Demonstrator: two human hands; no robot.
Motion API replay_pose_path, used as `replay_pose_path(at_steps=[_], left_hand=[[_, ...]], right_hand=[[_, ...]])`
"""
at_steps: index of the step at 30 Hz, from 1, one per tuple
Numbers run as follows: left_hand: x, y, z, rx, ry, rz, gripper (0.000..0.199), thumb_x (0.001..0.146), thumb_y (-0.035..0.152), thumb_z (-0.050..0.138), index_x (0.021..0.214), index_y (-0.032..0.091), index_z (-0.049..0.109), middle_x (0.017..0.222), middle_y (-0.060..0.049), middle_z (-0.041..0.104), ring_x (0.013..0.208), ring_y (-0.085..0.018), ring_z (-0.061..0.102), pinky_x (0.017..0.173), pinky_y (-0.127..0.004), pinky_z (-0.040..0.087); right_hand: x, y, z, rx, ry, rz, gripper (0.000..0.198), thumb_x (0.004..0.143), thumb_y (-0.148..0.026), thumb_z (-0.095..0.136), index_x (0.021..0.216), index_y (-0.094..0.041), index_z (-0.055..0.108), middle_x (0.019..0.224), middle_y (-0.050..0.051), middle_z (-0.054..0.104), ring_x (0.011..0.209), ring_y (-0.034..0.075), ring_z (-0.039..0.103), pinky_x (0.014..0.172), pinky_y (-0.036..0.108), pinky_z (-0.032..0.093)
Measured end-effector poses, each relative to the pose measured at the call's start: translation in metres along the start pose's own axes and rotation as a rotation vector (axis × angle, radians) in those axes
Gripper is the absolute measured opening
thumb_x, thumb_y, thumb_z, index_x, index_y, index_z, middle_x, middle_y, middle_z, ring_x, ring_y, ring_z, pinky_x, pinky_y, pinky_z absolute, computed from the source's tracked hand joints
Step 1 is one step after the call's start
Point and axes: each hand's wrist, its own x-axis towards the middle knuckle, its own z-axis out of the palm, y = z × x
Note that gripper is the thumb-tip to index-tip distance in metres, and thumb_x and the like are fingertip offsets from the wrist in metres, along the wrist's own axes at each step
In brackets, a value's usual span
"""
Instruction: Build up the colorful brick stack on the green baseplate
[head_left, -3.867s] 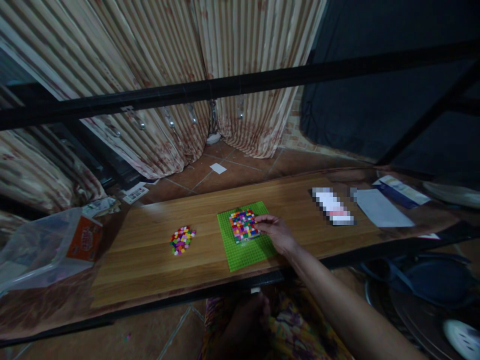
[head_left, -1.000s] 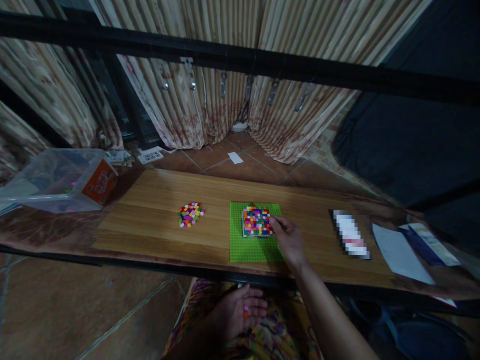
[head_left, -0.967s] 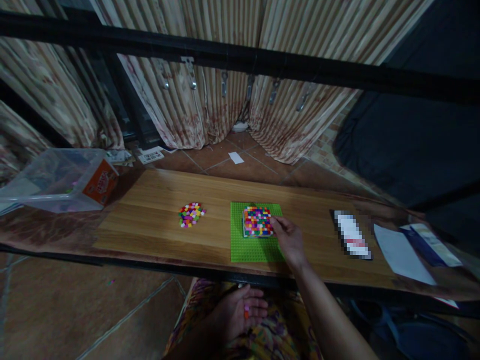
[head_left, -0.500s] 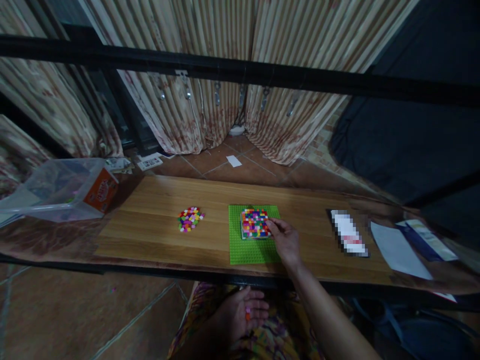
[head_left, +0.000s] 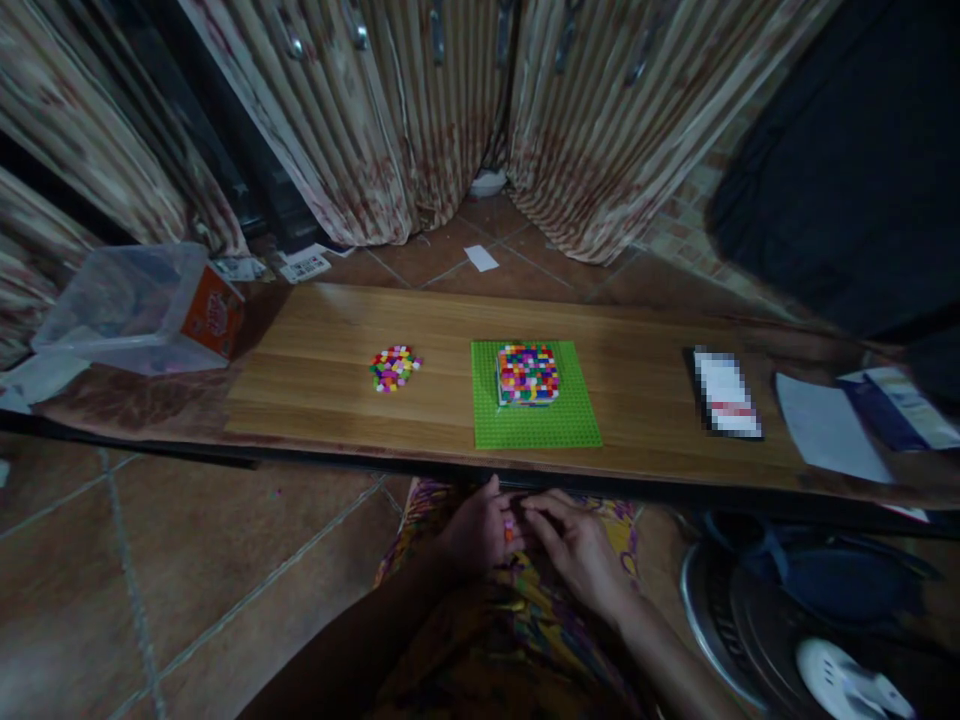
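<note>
My left hand (head_left: 480, 530) is palm up above my lap, fingers a little curled, with a few small toy bricks (head_left: 509, 530), pink and orange, lying on it. My right hand (head_left: 581, 545) is beside it, thumb and forefinger drawn together at the left fingers. Whether anything is between those fingertips is too small to see. On the table, a square block built of many-coloured bricks (head_left: 528, 375) stands on a green baseplate (head_left: 536, 428). Left of the plate lies a loose pile of coloured bricks (head_left: 394, 369).
The wooden board (head_left: 322, 400) lies along the table. A clear plastic box (head_left: 127, 320) with an orange label stands at the left. To the right are a blurred-out phone-like object (head_left: 726, 392) and a white paper sheet (head_left: 829, 425). A round dark stool-like thing (head_left: 757, 630) is below right.
My right hand has left the brick block and come back down to my left hand over my lap. The view has tilted downward. My left palm still bears the bricks.
</note>
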Motion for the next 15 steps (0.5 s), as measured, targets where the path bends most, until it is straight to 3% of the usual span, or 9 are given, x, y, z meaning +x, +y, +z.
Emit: replay_pose_path(at_steps=[7, 11, 15], left_hand=[[-0.005, 0.003, 0.002, 0.126, 0.128, 0.053, 0.041, 0.090, 0.036, 0.028, 0.115, 0.019, 0.056, 0.106, -0.011, 0.065, 0.128, -0.021, 0.039, 0.106, -0.043, 0.026], [-0.008, 0.004, 0.005, 0.150, 0.210, 0.024, 0.041, 0.089, 0.040, 0.032, 0.114, 0.018, 0.057, 0.106, -0.009, 0.065, 0.122, -0.023, 0.047, 0.103, -0.044, 0.030], [-0.009, 0.006, 0.003, 0.155, 0.215, 0.013, 0.046, 0.091, 0.042, 0.028, 0.118, 0.017, 0.054, 0.109, -0.008, 0.064, 0.118, -0.020, 0.049, 0.103, -0.043, 0.030]], right_hand=[[-0.009, 0.011, 0.016, -0.257, -0.076, -0.087, 0.027, 0.088, -0.018, 0.048, 0.107, -0.026, 0.065, 0.100, 0.005, 0.065, 0.097, 0.020, 0.059, 0.084, 0.033, 0.047], [-0.008, 0.018, 0.026, -0.323, -0.113, -0.124, 0.027, 0.088, -0.017, 0.047, 0.104, -0.026, 0.066, 0.095, 0.006, 0.065, 0.094, 0.021, 0.059, 0.082, 0.033, 0.047], [-0.009, 0.024, 0.034, -0.341, -0.119, -0.141, 0.026, 0.087, -0.016, 0.047, 0.102, -0.025, 0.066, 0.094, 0.006, 0.065, 0.093, 0.022, 0.058, 0.081, 0.033, 0.047]])
